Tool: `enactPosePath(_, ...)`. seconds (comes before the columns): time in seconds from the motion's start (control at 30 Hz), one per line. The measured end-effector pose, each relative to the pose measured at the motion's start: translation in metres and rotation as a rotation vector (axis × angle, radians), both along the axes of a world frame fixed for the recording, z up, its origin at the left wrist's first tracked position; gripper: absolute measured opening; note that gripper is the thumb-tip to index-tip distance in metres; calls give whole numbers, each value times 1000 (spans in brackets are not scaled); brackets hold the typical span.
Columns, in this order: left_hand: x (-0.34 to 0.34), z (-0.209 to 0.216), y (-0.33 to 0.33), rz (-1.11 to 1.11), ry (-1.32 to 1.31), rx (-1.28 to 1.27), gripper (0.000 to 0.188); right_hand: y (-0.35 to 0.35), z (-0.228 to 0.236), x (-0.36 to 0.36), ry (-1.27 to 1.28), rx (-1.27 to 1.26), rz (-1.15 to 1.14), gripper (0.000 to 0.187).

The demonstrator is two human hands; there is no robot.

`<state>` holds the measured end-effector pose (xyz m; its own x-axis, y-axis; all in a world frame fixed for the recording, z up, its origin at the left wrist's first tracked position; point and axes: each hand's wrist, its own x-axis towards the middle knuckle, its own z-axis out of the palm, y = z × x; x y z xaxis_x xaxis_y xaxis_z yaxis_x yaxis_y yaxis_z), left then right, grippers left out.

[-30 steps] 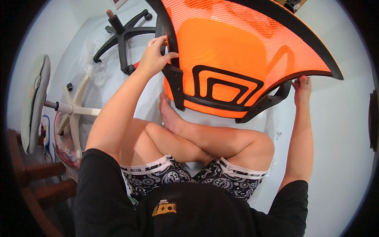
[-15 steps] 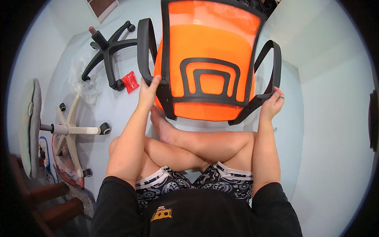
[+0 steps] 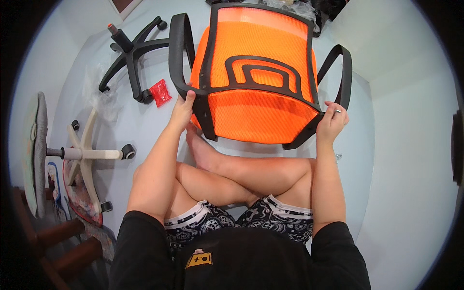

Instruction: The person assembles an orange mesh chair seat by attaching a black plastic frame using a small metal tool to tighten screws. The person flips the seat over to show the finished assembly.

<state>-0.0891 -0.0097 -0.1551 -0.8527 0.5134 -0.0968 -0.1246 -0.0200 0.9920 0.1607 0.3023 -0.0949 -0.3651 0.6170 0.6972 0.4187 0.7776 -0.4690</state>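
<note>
An orange mesh office chair (image 3: 263, 113) with a black frame stands before my crossed legs, its back toward me and no base visible under it. My left hand (image 3: 183, 110) is closed round the lower part of the black left armrest (image 3: 177, 53), thumb upward. At the other side, my right hand (image 3: 331, 124) grips the bottom of the right armrest (image 3: 346, 75), where it meets the frame. A ring shows on one right finger. The palms and some fingertips are hidden behind the armrests.
Left of the chair lies a black five-legged base (image 3: 133, 53) with casters and a gas lift. Beside it are a red packet (image 3: 160, 93) and clear plastic wrap (image 3: 102, 96). A grey-cushioned chair with a white base (image 3: 87, 153) lies at the left. Dark bags (image 3: 333, 7) sit beyond the chair.
The chair's back has tilted, so its top edge sits lower in view and more of the lower mesh shows. Both armrests have shifted slightly. Each hand keeps its hold.
</note>
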Motion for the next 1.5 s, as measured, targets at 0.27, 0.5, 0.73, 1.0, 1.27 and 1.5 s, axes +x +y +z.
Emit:
enactPosePath(0.27, 16, -7, 1, 56, -50, -12, 85, 27, -19, 12, 689, -544, -40, 27)
enactPosePath(0.5, 24, -15, 20, 234, 198, -14, 73, 34, -24, 10, 858, -758, 175, 30)
enactPosePath(0.73, 20, -17, 32, 318, 276, 64, 69, 34, -23, -8, 785, -1046, 157, 40)
enactPosePath(1.0, 18, 6, 45, 440, 179, 71, 40, 40, -28, -17, 780, -892, -72, 38)
enactPosePath(1.27, 12, 18, 16, 354, 50, 250, 37, 27, -1, -21, 923, -1015, 52, 39)
enactPosePath(1.5, 36, 93, -16, 293, 149, 341, 37, -4, 51, 8, 985, -1114, 227, 40)
